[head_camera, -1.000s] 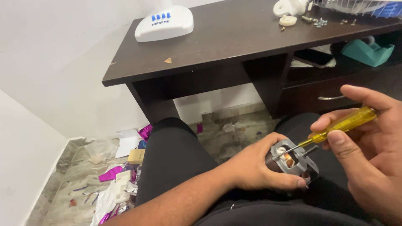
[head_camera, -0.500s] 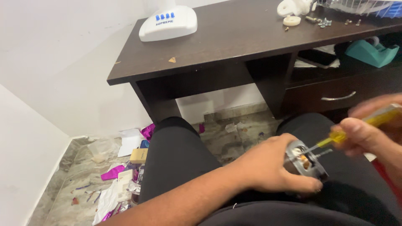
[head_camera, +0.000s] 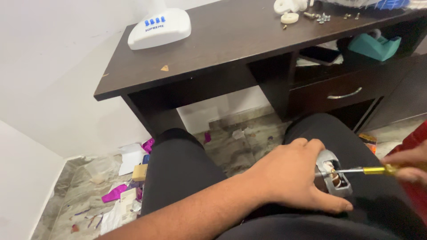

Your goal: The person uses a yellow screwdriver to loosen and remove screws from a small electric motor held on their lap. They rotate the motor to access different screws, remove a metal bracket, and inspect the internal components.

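Here the left hand (head_camera: 293,178) clasps the small motor (head_camera: 334,175) on the lap while the right hand (head_camera: 411,166) grips the yellow-handled screwdriver (head_camera: 371,170), its tip inside, needing steady turning.

- A white rounded plastic cover (head_camera: 159,28) lies on the dark desk (head_camera: 231,40) at about eleven o'clock; it bears a small blue printed label with a row of blue buttons above it.
- On the floor at about eight o'clock lie torn wrappers: a magenta foil scrap (head_camera: 114,194), a small tan cardboard box (head_camera: 139,172), a white paper package (head_camera: 131,156) and another magenta scrap (head_camera: 148,145) just above it.
- No screens or signs show.
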